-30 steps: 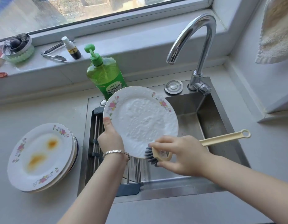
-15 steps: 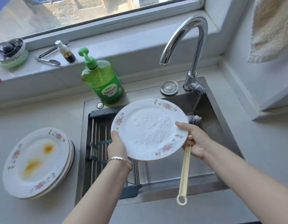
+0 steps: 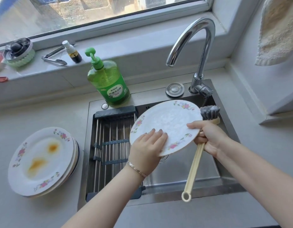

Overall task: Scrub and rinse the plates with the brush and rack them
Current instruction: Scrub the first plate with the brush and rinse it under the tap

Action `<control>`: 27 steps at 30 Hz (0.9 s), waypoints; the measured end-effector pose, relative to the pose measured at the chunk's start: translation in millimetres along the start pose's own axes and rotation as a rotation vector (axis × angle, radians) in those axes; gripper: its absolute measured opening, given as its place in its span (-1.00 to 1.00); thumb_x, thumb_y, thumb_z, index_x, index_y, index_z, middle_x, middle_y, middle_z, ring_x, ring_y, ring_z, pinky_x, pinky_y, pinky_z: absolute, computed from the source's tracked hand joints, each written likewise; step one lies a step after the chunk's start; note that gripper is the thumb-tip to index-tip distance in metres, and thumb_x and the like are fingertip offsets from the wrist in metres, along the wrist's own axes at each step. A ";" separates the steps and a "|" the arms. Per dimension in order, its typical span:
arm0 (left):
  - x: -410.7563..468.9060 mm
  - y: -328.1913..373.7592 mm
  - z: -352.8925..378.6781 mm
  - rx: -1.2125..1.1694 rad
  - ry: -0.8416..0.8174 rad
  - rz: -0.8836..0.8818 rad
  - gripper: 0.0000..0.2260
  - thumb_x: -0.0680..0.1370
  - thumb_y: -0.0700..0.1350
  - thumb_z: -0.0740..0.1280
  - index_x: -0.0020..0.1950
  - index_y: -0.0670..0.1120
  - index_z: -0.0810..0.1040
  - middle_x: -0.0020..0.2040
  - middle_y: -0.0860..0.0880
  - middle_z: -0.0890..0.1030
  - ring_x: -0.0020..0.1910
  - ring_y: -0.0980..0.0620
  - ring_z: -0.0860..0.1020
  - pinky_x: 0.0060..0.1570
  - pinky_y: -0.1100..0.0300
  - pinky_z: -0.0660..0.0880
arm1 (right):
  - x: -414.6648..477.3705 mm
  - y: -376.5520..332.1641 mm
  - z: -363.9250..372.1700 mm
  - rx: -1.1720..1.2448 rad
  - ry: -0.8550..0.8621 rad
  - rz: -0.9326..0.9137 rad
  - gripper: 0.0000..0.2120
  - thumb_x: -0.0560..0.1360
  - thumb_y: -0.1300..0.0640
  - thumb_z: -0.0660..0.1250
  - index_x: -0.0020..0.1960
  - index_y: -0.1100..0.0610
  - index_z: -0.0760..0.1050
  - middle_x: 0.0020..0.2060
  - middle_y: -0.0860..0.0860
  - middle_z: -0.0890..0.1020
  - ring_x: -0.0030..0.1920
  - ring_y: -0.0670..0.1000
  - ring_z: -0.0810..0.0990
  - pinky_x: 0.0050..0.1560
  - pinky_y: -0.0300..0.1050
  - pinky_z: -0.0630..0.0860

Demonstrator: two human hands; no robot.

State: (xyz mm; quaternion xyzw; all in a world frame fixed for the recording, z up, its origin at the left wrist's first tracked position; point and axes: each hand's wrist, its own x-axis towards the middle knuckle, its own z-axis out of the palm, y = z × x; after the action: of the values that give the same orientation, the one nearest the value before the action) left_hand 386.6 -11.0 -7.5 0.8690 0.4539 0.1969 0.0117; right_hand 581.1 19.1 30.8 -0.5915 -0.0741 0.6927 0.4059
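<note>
Fingers [image 3: 156, 134] of left hand [image 3: 146, 148] flat on soapy plate [image 3: 167, 124]; right hand [image 3: 208, 137] carries plate rim and brush [image 3: 208, 112] together.

Head view, one item per entry. Left fingers: together, laid on the plate's near face, where a second ago they gripped its edge from behind. Right fingers: clamped on the brush handle with the thumb over the plate's right rim; the brush has turned bristles-up, beyond the knuckles, its handle loop hanging toward the person. Plate: tilted flatter over the sink [image 3: 221, 102], foam still covering it. Tap [image 3: 191, 40]: above and beyond the fingers, no water visible. Rack [image 3: 113, 145]: left of the fingers, bare of plates. Stack of stained plates [image 3: 42, 162]: far left on the surface [image 3: 44, 112]. Judgement: scrubbing of this face looks done; rinsing or turning it over comes next.
</note>
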 end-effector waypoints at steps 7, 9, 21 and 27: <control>22.1 6.0 -20.0 -0.272 0.099 -0.267 -0.82 0.35 -0.15 0.30 -0.47 -0.06 0.47 -0.57 0.07 0.44 -0.59 0.12 0.41 -0.58 0.33 0.34 | -13.9 -24.5 -0.5 -0.237 -0.012 -0.158 -0.56 0.29 -0.20 0.40 -0.09 0.13 0.43 -0.35 0.01 0.62 -0.62 -0.17 0.19 -0.66 -0.37 0.14; 27.3 7.8 -27.4 -0.499 0.019 -0.669 -0.75 0.36 -0.12 0.36 -0.50 -0.04 0.41 -0.56 0.13 0.41 -0.56 0.13 0.39 -0.52 0.38 0.29 | -10.4 -24.8 -4.4 -0.522 0.111 -0.278 -0.24 0.17 -0.45 0.28 0.14 0.08 0.40 -0.07 0.06 0.64 -0.51 -0.11 0.39 -0.50 -0.27 0.34; 27.4 3.2 -38.6 -0.771 -0.155 -0.945 -0.76 0.33 -0.26 0.49 -0.44 -0.04 0.49 -0.49 0.09 0.51 -0.51 0.21 0.45 -0.47 0.33 0.41 | 0.0 -2.4 21.3 -0.914 0.126 -0.714 -0.65 0.45 -0.12 0.33 0.21 -0.11 0.53 -0.08 -0.14 0.60 0.00 -0.05 0.54 -0.01 -0.14 0.43; 27.8 5.7 -39.9 -0.811 -0.179 -0.936 -0.84 0.25 -0.21 0.46 -0.43 -0.08 0.49 -0.55 0.09 0.50 -0.51 0.19 0.43 -0.44 0.32 0.40 | -33.6 32.5 51.9 -0.990 -0.081 -0.936 -0.59 0.34 -0.26 0.27 0.14 -0.18 0.56 -0.06 -0.16 0.61 -0.03 -0.15 0.53 -0.03 -0.17 0.48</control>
State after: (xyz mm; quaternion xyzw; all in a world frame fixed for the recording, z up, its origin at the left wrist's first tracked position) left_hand 391.2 1.4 39.7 0.5177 0.6729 0.2540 0.4634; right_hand 519.0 -4.6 52.4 -0.5867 -0.6455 0.3503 0.3411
